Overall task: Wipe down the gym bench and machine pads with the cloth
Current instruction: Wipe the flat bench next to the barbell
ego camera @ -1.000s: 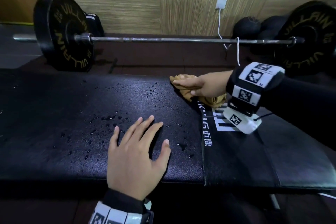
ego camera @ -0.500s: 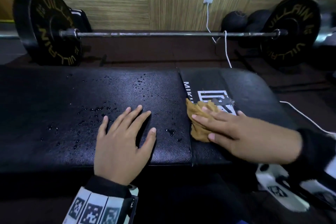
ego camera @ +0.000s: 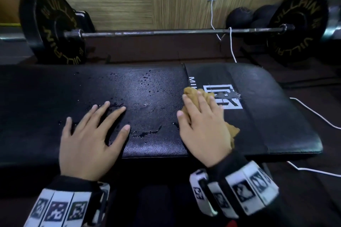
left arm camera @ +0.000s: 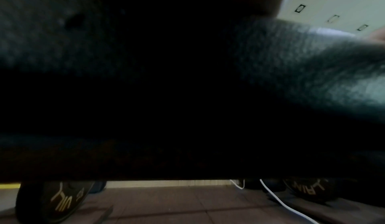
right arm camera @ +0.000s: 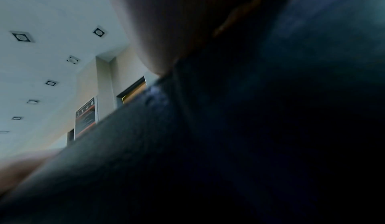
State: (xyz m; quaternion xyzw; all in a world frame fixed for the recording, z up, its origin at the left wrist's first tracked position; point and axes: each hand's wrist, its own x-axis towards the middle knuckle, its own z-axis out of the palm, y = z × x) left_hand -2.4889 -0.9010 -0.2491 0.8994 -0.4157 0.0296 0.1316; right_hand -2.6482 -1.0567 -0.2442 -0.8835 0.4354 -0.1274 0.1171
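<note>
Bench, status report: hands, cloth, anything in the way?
Right hand flat, pressing tan cloth on bench pad at the seam. Left hand flat, bracing. Water droplets between hands; nothing blocking.

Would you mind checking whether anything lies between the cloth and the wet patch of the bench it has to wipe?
Nothing lies between the cloth and the droplets. Farther left, the left hand rests flat on the wet bench.
</note>
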